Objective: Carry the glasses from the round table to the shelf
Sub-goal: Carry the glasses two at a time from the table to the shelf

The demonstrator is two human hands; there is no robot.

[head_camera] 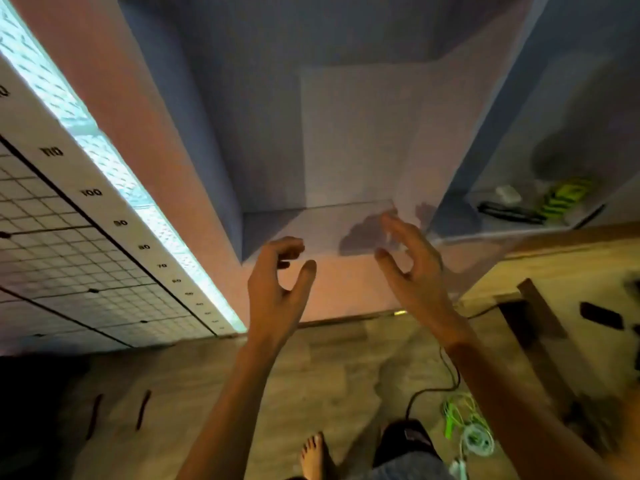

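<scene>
Left grip (277, 275) and right grip (408, 268) wide, holding nothing, before shelf (311, 226).

From my feed, a pale cabinet (194, 140) fills 12 o'clock. At 9 o'clock I see a gridded measuring board (69, 237) with numerals like 100 beside a bright window strip (104, 147). Wood-look floor (329, 368) runs toward 6 o'clock, with tangled green cable (464, 420) at 5.
</scene>
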